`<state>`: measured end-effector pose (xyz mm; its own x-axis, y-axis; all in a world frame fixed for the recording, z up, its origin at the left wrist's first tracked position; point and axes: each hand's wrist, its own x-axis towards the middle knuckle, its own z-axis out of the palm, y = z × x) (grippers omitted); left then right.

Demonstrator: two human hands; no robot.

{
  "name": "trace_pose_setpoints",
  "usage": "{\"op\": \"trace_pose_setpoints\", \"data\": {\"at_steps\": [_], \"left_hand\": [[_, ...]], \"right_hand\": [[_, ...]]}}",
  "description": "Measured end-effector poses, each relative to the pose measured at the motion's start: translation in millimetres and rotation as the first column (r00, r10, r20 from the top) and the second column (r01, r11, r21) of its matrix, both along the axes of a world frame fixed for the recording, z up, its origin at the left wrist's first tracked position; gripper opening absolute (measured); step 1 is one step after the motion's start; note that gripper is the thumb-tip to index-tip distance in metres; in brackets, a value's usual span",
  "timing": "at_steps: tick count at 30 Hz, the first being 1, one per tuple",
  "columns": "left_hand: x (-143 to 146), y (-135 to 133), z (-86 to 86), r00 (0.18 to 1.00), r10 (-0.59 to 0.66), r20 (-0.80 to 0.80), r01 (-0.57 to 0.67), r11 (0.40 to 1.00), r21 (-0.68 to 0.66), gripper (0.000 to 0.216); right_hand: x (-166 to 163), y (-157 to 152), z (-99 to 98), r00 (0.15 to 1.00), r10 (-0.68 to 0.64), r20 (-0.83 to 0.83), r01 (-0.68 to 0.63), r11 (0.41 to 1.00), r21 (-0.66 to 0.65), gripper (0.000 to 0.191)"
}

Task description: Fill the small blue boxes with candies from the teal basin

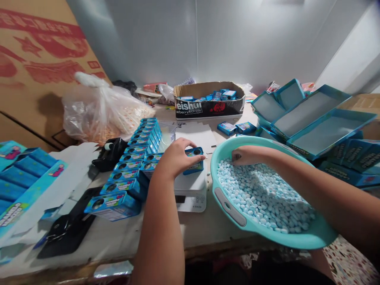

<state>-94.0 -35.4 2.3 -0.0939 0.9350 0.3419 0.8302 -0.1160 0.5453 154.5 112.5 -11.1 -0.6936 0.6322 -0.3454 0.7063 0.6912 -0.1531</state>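
Observation:
My left hand point(179, 155) grips a small blue candy box point(196, 151) with a round hole in its top, held upright over the white kitchen scale point(191, 200). Inside the turquoise basin point(222, 156), at its far left side, my right hand point(243, 155) is closed with its fingers curled down at the pale blue and white candies point(264, 198). What lies within those fingers is hidden. Rows of similar blue boxes point(118, 198), holes facing up, stand left of the scale.
Behind the scale is a cut-down carton point(209, 111) with small blue packets. Blue display trays point(320, 114) pile up at the right. A tied plastic bag point(103, 107), a black tape dispenser point(109, 152), a black strap-like item point(68, 229) and a blue display box point(26, 182) occupy the left.

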Motion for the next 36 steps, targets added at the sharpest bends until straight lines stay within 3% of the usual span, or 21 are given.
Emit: {"op": "trace_pose_setpoints", "data": {"at_steps": [5, 9, 12, 16, 18, 21, 22, 24, 26, 28, 31, 36], "left_hand": [[9, -1, 5.4, 0.996, -0.009, -0.088, 0.013, 0.999, 0.050, 0.038], [21, 1, 4.4, 0.986, -0.017, -0.169, 0.047, 0.983, 0.178, 0.025], [31, 4, 5.6, 0.972, -0.024, -0.232, 0.102, 0.938, 0.332, 0.016], [42, -5, 19.7, 0.955, 0.008, -0.295, 0.137, 0.874, 0.467, 0.010], [45, -21, 26.7, 0.957, 0.075, -0.282, 0.080, 0.863, 0.499, 0.010], [52, -57, 23.7, 0.962, 0.244, -0.124, -0.141, 0.830, 0.539, 0.011], [56, -69, 18.2, 0.950, 0.302, -0.075, -0.223, 0.828, 0.514, 0.012], [64, -87, 3.3, 0.925, 0.371, -0.088, -0.326, 0.889, 0.322, 0.017], [70, -93, -12.5, 0.942, 0.301, -0.150, -0.303, 0.953, 0.007, 0.019], [75, -86, -25.2, 0.973, 0.139, -0.183, -0.178, 0.959, -0.222, 0.023], [81, -62, -36.3, 0.990, -0.024, -0.142, -0.023, 0.947, -0.321, 0.025], [88, -40, -34.9, 1.000, 0.022, -0.021, -0.029, 0.915, -0.403, 0.035]], "right_hand": [[-4, -5, 6.7, 0.995, 0.034, 0.096, -0.029, 0.998, -0.058, 0.025], [-4, -7, 7.5, 0.994, 0.044, 0.096, -0.039, 0.997, -0.062, 0.027], [-3, -5, 5.7, 0.996, 0.046, 0.077, -0.040, 0.996, -0.081, 0.025], [0, -2, 5.7, 0.997, 0.039, 0.061, -0.032, 0.994, -0.109, 0.029], [0, -2, 6.6, 0.997, 0.043, 0.058, -0.036, 0.993, -0.114, 0.029], [-1, -1, 5.6, 0.997, 0.047, 0.057, -0.040, 0.994, -0.104, 0.028], [-1, 0, 4.3, 0.997, 0.045, 0.056, -0.039, 0.994, -0.098, 0.027], [-2, 1, 1.3, 0.998, 0.036, 0.054, -0.031, 0.996, -0.084, 0.027], [-2, 2, -0.6, 0.999, 0.022, 0.047, -0.019, 0.997, -0.075, 0.030], [-1, 1, -0.1, 0.999, 0.015, 0.032, -0.012, 0.997, -0.078, 0.035], [-1, -1, 4.5, 1.000, 0.012, 0.015, -0.010, 0.994, -0.107, 0.038], [-2, -2, 8.2, 1.000, -0.001, 0.016, 0.003, 0.991, -0.130, 0.051]]}}
